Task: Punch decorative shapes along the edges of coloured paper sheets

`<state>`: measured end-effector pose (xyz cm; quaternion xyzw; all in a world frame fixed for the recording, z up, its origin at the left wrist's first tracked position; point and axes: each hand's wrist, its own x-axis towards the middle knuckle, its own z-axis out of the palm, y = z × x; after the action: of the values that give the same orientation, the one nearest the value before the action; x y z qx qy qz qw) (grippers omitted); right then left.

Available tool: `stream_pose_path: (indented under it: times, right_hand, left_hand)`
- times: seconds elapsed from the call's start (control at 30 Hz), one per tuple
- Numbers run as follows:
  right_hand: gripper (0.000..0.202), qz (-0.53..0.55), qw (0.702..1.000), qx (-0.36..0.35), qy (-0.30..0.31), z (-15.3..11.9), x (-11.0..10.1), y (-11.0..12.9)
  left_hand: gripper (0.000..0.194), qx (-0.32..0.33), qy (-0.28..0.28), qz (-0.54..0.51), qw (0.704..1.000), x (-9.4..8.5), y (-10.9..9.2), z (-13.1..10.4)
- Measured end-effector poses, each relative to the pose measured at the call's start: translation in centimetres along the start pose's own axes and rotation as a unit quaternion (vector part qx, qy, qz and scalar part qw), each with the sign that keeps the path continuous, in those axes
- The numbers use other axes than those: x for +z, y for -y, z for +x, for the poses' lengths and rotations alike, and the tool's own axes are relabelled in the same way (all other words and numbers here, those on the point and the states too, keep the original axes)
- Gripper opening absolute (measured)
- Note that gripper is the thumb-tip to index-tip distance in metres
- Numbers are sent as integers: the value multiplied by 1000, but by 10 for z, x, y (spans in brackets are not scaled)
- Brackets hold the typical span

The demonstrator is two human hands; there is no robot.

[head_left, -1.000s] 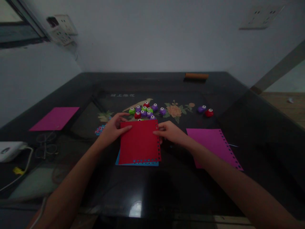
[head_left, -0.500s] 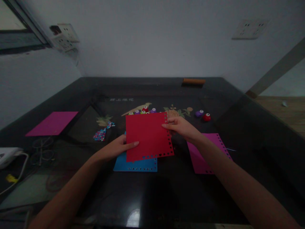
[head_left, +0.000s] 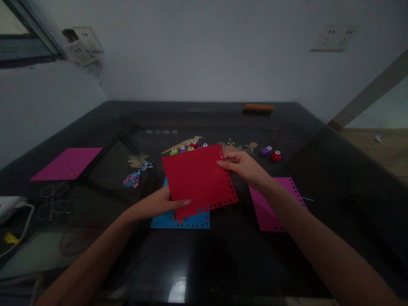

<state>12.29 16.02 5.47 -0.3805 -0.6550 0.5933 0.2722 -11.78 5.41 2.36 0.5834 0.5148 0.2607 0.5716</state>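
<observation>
A square red sheet of card [head_left: 199,178], with punched holes along its right and bottom edges, is held up between my two hands. My left hand [head_left: 162,203] grips its lower left side, thumb across the front and fingers behind. At the upper right edge, my right hand [head_left: 240,166] pinches it, thumb in front. The sheet is tilted, its right side higher. Beneath it on the table lies a blue sheet [head_left: 161,222] with holes along its edges, partly covered. A magenta sheet with holes [head_left: 263,214] rests under my right forearm.
Several coloured hole punches [head_left: 174,151] stand behind the red sheet; a purple punch [head_left: 266,151] and a red punch [head_left: 276,156] sit farther right. Small paper cutouts [head_left: 132,179] lie left, near a plain magenta sheet [head_left: 68,163] and a cable [head_left: 54,202]. A brown roll [head_left: 259,107] lies at the back.
The red sheet has turned counterclockwise, its upper left corner swinging left and down. My left hand has moved slightly lower with it; the right hand keeps its pinch.
</observation>
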Motion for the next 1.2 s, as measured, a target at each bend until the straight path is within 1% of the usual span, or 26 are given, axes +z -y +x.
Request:
stream_pose_path:
  times: [0.1,0.23,0.37,0.5,0.63,0.77,0.87,0.93,1.07,1.13,1.2]
  right_hand:
    - [11,-2,1000,-8,-4,-1,0,3]
    - [13,-10,999,-37,-11,-2,-1,5]
    - [15,-30,998,-58,-27,-3,-3,8]
    - [16,-13,997,-61,-46,-4,-6,12]
    - [20,-28,993,-88,-68,-3,-10,12]
    - [28,-62,989,-91,-98,2,-14,4]
    - [33,-97,986,-95,-100,6,-17,-4]
    - [36,-143,978,-109,-107,9,-17,-9]
    - [36,-305,932,-140,-138,18,-11,-14]
    - [33,-346,916,-146,-143,25,-7,-15]
    - [28,-372,904,-151,-149,33,-4,-14]
  left_hand:
    - [48,10,-9,23,1000,1,-2,-1]
    - [47,17,-18,35,999,3,-6,-2]
    - [42,13,-28,6,1000,5,-10,-4]
    - [40,-20,-18,-9,1000,5,-13,-4]
    - [42,-1,-54,-38,998,4,-15,-3]
    - [32,-16,-71,-65,995,3,-15,-1]
    - [27,5,-109,-85,990,1,-14,1]
    - [24,29,-143,-102,984,-2,-12,3]
    - [23,83,-226,-155,958,-7,-7,10]
    - [24,97,-262,-185,942,-9,-5,13]
    - [25,103,-281,-205,932,-10,-4,14]
